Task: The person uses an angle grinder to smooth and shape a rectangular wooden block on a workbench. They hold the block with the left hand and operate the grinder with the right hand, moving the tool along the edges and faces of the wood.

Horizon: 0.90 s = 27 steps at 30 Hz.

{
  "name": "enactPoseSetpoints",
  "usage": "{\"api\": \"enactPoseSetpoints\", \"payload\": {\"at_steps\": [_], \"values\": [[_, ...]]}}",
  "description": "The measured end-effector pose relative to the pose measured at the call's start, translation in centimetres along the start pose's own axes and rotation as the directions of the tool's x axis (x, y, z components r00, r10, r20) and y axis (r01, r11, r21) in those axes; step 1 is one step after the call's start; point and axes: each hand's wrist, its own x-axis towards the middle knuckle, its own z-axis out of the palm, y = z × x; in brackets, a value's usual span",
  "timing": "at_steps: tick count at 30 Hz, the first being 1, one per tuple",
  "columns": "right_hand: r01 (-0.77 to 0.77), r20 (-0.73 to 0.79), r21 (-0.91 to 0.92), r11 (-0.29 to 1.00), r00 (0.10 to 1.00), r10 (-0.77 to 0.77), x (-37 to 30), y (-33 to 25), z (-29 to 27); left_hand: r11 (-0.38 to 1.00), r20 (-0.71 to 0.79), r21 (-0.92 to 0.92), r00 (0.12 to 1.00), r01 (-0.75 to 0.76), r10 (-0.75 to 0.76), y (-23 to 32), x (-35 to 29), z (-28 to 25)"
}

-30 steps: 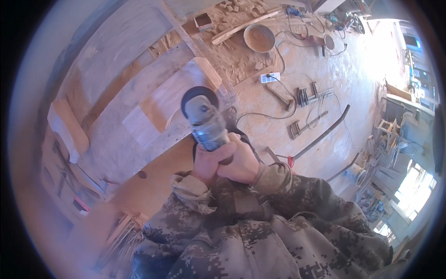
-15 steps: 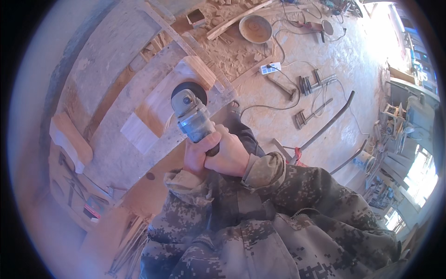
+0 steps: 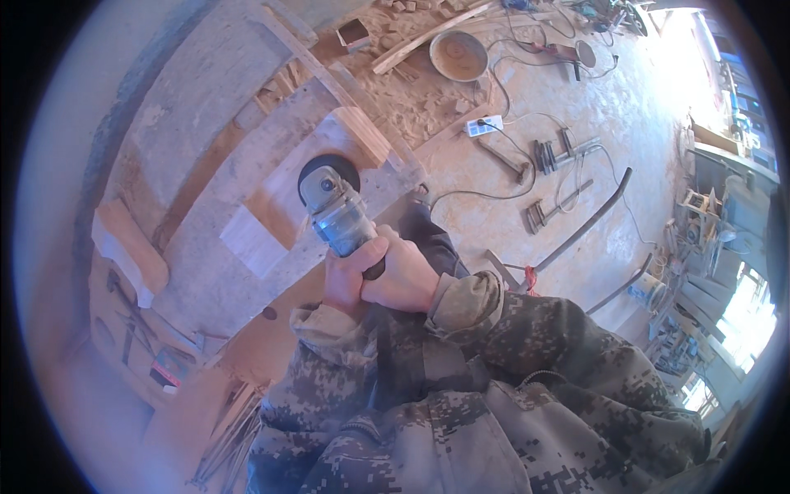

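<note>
Both my hands are closed round the body of an angle grinder, which points away from me. My left hand wraps its near left side, and my right hand grips from the right, the fingers of the two meeting. The grinder's dark round disc lies over a pale shaped wooden block on the dusty workbench. Whether the disc touches the wood cannot be made out. At the block's far right end rises a thicker, squared part.
Another shaped wooden piece lies at the bench's left. On the floor to the right are a power strip, cords, clamps and a long dark bar. Farther off stand a round pan and wood shavings.
The grinder's head has shifted slightly left and toward me over the wooden block. Both hands keep their hold. The whole view has moved a little.
</note>
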Motion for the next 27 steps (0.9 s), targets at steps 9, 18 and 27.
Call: {"api": "enactPoseSetpoints", "payload": {"at_steps": [9, 18, 27], "values": [[-0.020, -0.005, 0.002, 1.000, 1.000, 0.020, 1.0, -0.9, -0.9, 0.999, 0.008, 0.029, 0.999, -0.042, 0.042, 0.9, 1.0, 0.6], [-0.062, 0.064, -0.021, 0.998, 0.996, 0.063, 1.2, -1.1, -0.4, 0.998, -0.055, 0.029, 0.996, -0.062, 0.063, 1.0, 0.5, 0.5], [0.027, 0.019, -0.019, 0.999, 0.999, -0.026, 2.7, -0.7, -0.8, 0.997, -0.024, 0.017, 0.997, -0.076, 0.077, 1.5, 2.2, 0.4]]}}
